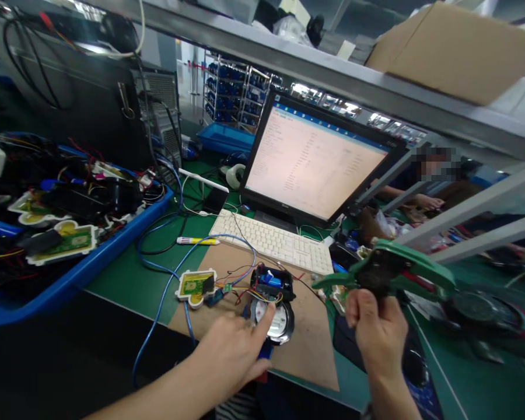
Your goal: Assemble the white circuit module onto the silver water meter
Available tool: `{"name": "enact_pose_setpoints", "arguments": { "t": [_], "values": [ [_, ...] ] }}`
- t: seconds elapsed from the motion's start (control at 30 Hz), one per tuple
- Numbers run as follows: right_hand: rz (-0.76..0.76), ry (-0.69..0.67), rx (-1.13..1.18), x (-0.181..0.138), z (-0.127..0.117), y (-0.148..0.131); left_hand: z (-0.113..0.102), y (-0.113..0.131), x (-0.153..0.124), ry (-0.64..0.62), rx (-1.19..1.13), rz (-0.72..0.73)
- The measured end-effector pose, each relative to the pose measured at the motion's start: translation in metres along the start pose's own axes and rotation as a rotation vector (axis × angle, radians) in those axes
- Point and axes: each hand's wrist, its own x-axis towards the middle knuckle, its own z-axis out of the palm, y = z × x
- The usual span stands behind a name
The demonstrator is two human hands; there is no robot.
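Green matting covers the work surface (126,280), with a brown cardboard sheet (308,344) laid over it near the front edge. On that sheet sits a round white-faced device in a black housing (275,318), its tangle of red, yellow and blue wires running left to a small yellow-rimmed green circuit board (195,286). The left hand (231,353) lies over the cardboard with fingers loosely spread, grasping nothing, the forefinger tip touching the white face of the device. Just to the right, the right hand (376,332) is raised above the surface, its fingers clenched round the black middle of a green plastic hand tool (385,271) that sticks out to both sides. Behind the device a white keyboard (275,239) and a black-framed monitor with a pale lit screen (312,160) close off the far side. A blue cable (157,268) loops across the matting to the left, beside a yellow-and-white marker pen (196,240). Further left, a blue plastic tray full of boards and wires (70,274) fills that side up to the front edge. Grey metal frame bars (468,219) slant across the right, with another person's arm (413,201) beyond them.
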Motion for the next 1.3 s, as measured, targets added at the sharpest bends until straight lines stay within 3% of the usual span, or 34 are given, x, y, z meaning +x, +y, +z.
{"name": "enact_pose_setpoints", "arguments": {
  "t": [0.07,0.13,0.23,0.3,0.4,0.57,0.63,0.8,0.87,0.97,1.1,1.2,1.3],
  "values": [
    [0.076,-0.036,-0.282,-0.003,-0.026,0.016,0.000,-0.027,-0.020,0.123,-0.103,-0.028],
    [0.049,-0.066,-0.568,-0.013,-0.049,0.043,0.004,-0.060,-0.039,0.221,-0.134,-0.191],
    [0.167,-0.242,-0.916,-0.035,-0.069,0.082,0.017,-0.106,-0.051,0.207,-0.099,-0.407],
    [0.226,-0.346,-0.976,-0.047,-0.073,0.098,0.025,-0.126,-0.051,0.156,-0.118,-0.444],
    [0.162,-0.370,-0.906,-0.051,-0.068,0.102,0.033,-0.138,-0.045,0.126,-0.238,-0.446],
    [-0.153,-0.232,-0.757,-0.032,-0.042,0.066,0.025,-0.137,-0.047,0.214,-0.478,-0.512],
    [-0.320,-0.238,-0.624,-0.025,-0.023,0.044,0.015,-0.133,-0.049,0.299,-0.603,-0.526],
    [-0.614,-0.459,-0.279,-0.017,0.035,-0.020,-0.017,-0.116,-0.048,0.568,-0.787,-0.467],
    [-0.710,-0.548,-0.183,-0.013,0.055,-0.045,-0.028,-0.108,-0.045,0.649,-0.790,-0.427],
    [-0.849,-0.581,-0.129,0.002,0.077,-0.073,-0.040,-0.102,-0.041,0.771,-0.726,-0.295],
    [-0.868,-0.735,-0.075,0.033,0.093,-0.090,-0.053,-0.099,-0.038,0.839,-0.706,-0.069],
    [-0.860,-0.902,0.041,0.054,0.100,-0.096,-0.065,-0.097,-0.038,0.835,-0.700,0.005],
    [-0.917,-0.939,0.022,0.065,0.103,-0.106,-0.080,-0.094,-0.038,0.846,-0.662,0.062]
  ]
}}
